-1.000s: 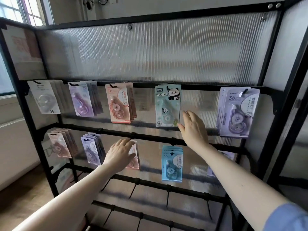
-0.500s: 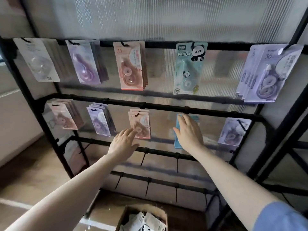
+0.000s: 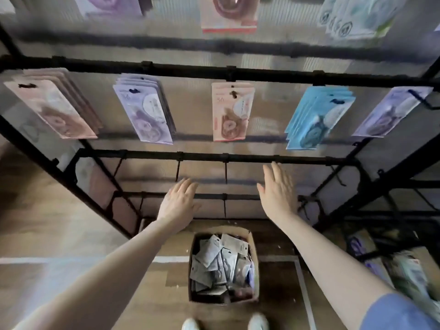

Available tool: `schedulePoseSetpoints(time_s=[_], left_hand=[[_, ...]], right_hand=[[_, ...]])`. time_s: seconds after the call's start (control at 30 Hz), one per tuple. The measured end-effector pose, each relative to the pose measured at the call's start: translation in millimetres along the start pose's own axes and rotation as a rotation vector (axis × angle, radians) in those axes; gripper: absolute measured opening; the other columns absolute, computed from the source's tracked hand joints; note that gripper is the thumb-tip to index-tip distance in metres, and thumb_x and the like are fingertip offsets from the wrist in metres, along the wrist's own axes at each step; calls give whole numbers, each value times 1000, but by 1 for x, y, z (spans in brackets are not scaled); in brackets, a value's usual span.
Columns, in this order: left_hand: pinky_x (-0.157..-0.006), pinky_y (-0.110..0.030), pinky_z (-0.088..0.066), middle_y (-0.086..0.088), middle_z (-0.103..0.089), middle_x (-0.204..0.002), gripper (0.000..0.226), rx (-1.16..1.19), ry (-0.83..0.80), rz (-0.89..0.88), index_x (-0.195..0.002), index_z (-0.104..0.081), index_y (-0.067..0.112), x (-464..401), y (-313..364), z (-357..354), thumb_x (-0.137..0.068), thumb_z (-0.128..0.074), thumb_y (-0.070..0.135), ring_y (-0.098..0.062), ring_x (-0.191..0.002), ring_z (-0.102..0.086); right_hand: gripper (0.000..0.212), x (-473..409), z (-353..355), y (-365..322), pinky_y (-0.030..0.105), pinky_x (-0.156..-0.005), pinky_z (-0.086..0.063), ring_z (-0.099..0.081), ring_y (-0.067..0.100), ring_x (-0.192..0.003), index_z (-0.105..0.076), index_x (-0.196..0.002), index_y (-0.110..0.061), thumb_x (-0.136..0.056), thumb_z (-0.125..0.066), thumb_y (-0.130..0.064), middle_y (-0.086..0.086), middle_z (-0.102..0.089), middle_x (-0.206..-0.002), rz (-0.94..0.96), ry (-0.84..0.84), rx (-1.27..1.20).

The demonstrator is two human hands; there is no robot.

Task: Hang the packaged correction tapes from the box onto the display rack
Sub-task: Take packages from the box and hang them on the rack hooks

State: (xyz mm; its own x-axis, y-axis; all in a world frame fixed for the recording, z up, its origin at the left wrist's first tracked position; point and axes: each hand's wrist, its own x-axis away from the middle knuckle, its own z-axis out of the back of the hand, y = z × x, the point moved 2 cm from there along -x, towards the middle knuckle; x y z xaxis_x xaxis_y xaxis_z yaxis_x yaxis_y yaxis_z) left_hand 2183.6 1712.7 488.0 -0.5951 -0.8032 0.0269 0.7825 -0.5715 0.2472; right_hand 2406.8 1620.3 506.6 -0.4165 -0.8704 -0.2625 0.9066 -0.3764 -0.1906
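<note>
Both hands empty, fingers straight: left hand (image 3: 179,203), right hand (image 3: 277,191) over box (image 3: 254,248) of tapes (image 3: 217,260), before rack (image 3: 228,73).

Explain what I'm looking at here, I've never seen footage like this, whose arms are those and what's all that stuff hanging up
This is one view from a camera worn on a person's head, looking forward and down, so the two bare arms are the wearer's own. There is no robot. The left hand and right hand are both open, fingers straight, holding nothing, in front of the lower bars of a black display rack. Hanging from its hooks are packaged correction tapes: a pink stack, a purple stack, a pink pack, a blue stack and another purple pack. On the floor below stands a cardboard box filled with more packs waiting to be hung. The white shoe tips at the bottom edge are the wearer's.
</note>
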Motion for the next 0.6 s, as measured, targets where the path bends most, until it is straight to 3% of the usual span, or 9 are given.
schedulePoseSetpoints(time_s=[0.13, 0.23, 0.33, 0.47, 0.6], left_hand=[[-115, -33, -13, -5, -21, -154, 60, 30, -86, 28, -145, -26, 15, 0, -17, -49, -94, -48, 35, -20, -143, -13], [-116, -32, -11, -7, -19, -155, 60, 41, -184, 45, -145, -26, 12, 0, -28, -94, -94, -49, 35, -21, -144, -11], [-116, -33, -12, -8, -19, -155, 62, 28, -255, 25, -146, -25, 12, -1, -41, -142, -94, -49, 36, -22, -144, -11], [-115, -31, -9, -2, -12, -157, 61, 5, -353, 48, -148, -17, 17, 3, -59, -214, -96, -44, 37, -19, -144, -7], [-115, -34, -13, -1, -11, -157, 60, 22, -465, 92, -148, -16, 19, 20, -75, -297, -97, -41, 37, -19, -144, -7]], right_hand=[[53, 29, -54, 8, 38, -115, -15, -24, 31, -140, -33, -143, -6, -96, -48, -26, 17, -28, -150, -28, -176, 54], [53, 47, -99, 20, 38, -115, -12, -23, 31, -141, -33, -142, -4, -95, -49, -24, 18, -29, -150, -11, -256, 90], [51, 67, -146, 37, 40, -115, -14, -26, 33, -139, -37, -140, -2, -95, -50, -22, 21, -33, -147, -31, -341, 126], [50, 101, -215, 64, 48, -109, -30, -41, 38, -130, -47, -131, 2, -87, -63, -17, 25, -45, -138, -53, -394, 140], [56, 142, -285, 86, 48, -106, -29, -45, 41, -125, -49, -128, 5, -79, -71, -10, 27, -48, -133, -23, -464, 149]])
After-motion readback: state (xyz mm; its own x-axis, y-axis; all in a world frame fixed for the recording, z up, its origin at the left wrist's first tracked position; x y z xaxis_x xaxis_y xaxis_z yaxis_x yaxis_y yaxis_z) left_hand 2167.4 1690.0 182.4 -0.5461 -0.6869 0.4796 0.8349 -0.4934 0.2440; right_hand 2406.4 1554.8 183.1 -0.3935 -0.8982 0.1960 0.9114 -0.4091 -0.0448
